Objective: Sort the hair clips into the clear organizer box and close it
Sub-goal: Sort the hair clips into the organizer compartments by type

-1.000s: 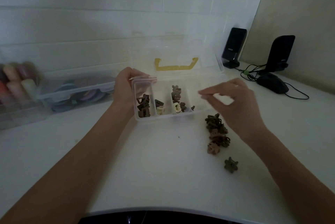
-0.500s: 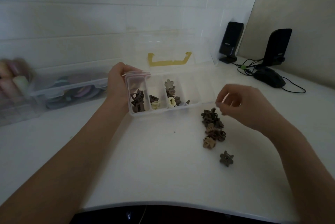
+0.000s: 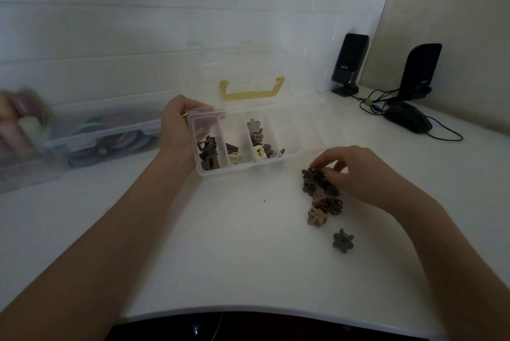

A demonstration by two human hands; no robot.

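The clear organizer box (image 3: 303, 144) lies open on the white table, its lid with a yellow handle (image 3: 251, 91) leaning back toward the wall. The left compartments hold brown and cream hair clips (image 3: 209, 153); the right ones look bare. My left hand (image 3: 176, 131) grips the box's left end. A pile of brown flower-shaped hair clips (image 3: 321, 193) lies right of the box, and one grey clip (image 3: 343, 240) sits apart nearer me. My right hand (image 3: 350, 172) rests on the top of the pile, fingertips pinching a clip there.
A second clear storage box (image 3: 105, 133) with coloured items stands at the left by the wall. Two black speakers (image 3: 350, 64) and a black mouse (image 3: 408, 120) with cables sit at the back right. The table's front edge (image 3: 248, 310) is close to me.
My right hand has come down from over the box's right compartments to the pile of clips and closed its fingertips on one. My left hand has stayed on the box.
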